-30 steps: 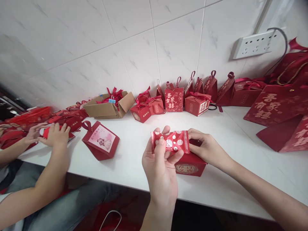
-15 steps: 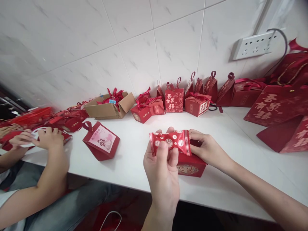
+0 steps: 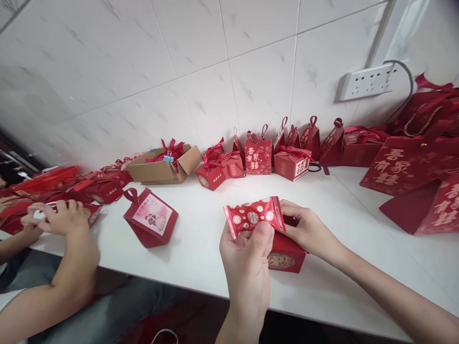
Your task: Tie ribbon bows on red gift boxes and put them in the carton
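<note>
My left hand (image 3: pixel 247 267) pinches the lower edge of a red sweet packet (image 3: pixel 254 216) with white round marks, holding it level above the table. My right hand (image 3: pixel 304 229) grips the packet's right end, its fingers curled and resting over a small red gift box (image 3: pixel 287 253) that stands on the white table (image 3: pixel 201 243) right under the packet. The box's top is partly hidden by both hands.
A co-worker's hands (image 3: pixel 57 217) at the far left handle something red. A tilted red box with a pink picture (image 3: pixel 150 217) lies left of me. A cardboard box of ribbons (image 3: pixel 163 165), a row of red gift boxes (image 3: pixel 258 155) and large red bags (image 3: pixel 409 167) line the wall.
The packet has been turned flatter and lowered slightly toward the small box, my left thumb shifting to its lower edge. The co-worker's hands have drawn leftward. The view tilted a little.
</note>
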Available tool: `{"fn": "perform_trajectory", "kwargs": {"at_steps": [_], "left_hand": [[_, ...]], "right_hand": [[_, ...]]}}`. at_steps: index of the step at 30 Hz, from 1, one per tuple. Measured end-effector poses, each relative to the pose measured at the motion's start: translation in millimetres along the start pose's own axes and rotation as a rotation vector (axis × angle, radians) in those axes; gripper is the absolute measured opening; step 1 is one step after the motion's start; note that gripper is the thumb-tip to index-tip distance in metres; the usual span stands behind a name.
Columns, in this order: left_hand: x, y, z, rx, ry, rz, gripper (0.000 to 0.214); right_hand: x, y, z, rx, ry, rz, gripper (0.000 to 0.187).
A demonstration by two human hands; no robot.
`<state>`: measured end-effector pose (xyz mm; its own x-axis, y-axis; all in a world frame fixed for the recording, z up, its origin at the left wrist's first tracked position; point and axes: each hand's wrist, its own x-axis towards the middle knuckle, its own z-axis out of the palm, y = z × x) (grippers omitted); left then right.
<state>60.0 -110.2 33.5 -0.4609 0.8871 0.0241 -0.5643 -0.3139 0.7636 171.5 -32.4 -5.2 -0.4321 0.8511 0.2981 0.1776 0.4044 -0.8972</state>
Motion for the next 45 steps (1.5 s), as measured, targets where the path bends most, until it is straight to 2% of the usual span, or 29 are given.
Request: {"fn": "perform_trajectory", "kwargs": {"at_steps": [10, 18, 22, 30, 35, 39, 45], "left_hand": [[-3.8, -1.0, -3.8, 0.069, 0.006, -0.006, 0.023], [-5.0, -2.9, -6.6, 0.089, -0.038, 0.014, 0.021], [-3.0, -3.4, -4.3, 0.037, -0.023, 0.042, 0.017], [-0.6, -3.1, -5.7, 0.012, 0.031, 0.067, 0.022], [-1.1, -4.2, -6.3, -0.011, 0.007, 0.139, 0.015], [2.4, -5.6, -7.0, -0.015, -0.028, 0.127, 0.015], [4.8, -10.4, -12.2, 0.064, -0.097, 0.188, 0.026]], "right_hand": [[1.0, -1.4, 0.4, 0.015, 0.003, 0.017, 0.012], [-0.3, -0.9, 0.2, 0.007, -0.001, 0.024, 0.011], [0.0, 0.2, 0.5, 0.024, 0.010, 0.004, 0.012], [0.6, 1.4, 0.9, 0.005, 0.004, 0.008, 0.014], [0.8, 2.7, 1.2, 0.000, 0.000, 0.014, 0.013], [0.5, 2.8, 1.2, 0.003, -0.002, 0.012, 0.013], [0.0, 2.1, 0.8, 0.016, -0.002, 0.020, 0.012]]}}
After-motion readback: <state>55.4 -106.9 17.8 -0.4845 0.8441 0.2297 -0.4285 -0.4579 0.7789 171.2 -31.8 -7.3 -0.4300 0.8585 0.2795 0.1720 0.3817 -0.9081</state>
